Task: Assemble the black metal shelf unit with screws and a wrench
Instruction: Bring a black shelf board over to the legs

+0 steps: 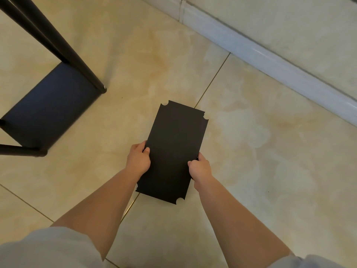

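A flat black shelf panel [173,147] with rounded notches at its corners is held over the tiled floor, long side pointing away from me. My left hand [138,159] grips its left edge and my right hand [200,168] grips its right edge, thumbs on top. At the upper left stands the partly built black shelf frame [63,55], with thin black legs and a dark bottom shelf [52,107] fixed between them. No screws or wrench are in view.
Beige marble-look floor tiles [251,151] with thin gold grout lines fill the view. A white baseboard [260,55] and wall run diagonally across the upper right. My grey sleeves show at the bottom corners.
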`<state>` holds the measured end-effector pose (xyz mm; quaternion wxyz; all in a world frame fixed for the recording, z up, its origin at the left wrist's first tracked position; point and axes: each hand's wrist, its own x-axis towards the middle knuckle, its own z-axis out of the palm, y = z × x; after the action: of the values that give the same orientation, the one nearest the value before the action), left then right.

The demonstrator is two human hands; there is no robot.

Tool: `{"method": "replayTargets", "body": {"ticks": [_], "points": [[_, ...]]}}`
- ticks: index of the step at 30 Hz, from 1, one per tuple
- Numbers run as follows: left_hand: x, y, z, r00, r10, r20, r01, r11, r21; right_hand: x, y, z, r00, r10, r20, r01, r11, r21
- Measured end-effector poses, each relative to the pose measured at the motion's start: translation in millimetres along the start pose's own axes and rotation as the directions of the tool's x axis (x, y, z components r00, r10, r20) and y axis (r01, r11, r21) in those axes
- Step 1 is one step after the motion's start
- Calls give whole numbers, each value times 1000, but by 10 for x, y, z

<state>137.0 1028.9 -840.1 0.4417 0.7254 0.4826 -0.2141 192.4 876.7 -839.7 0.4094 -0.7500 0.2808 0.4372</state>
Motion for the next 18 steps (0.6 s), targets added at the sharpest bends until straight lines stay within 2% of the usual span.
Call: {"method": "replayTargets", "body": {"ticks": [5, 8, 12, 18], "points": [[20, 20, -8, 1000, -8, -29, 9, 1000, 26, 2, -26, -47, 1000, -6, 9, 7, 999, -46], [-34, 107, -30, 998, 21, -59, -15, 995, 100, -39, 16, -159, 998, -52, -45, 44, 986, -161], [-300, 450, -131, 975, 156, -158, -119, 968, 221, -267, 6, -486, 983, -66, -173, 18, 965, -262], [-1253, 1348, -474, 940, 328, -93, -276, 892, 357, -1289, -427, -1040, 966, -202, -160, 148, 943, -298]]}}
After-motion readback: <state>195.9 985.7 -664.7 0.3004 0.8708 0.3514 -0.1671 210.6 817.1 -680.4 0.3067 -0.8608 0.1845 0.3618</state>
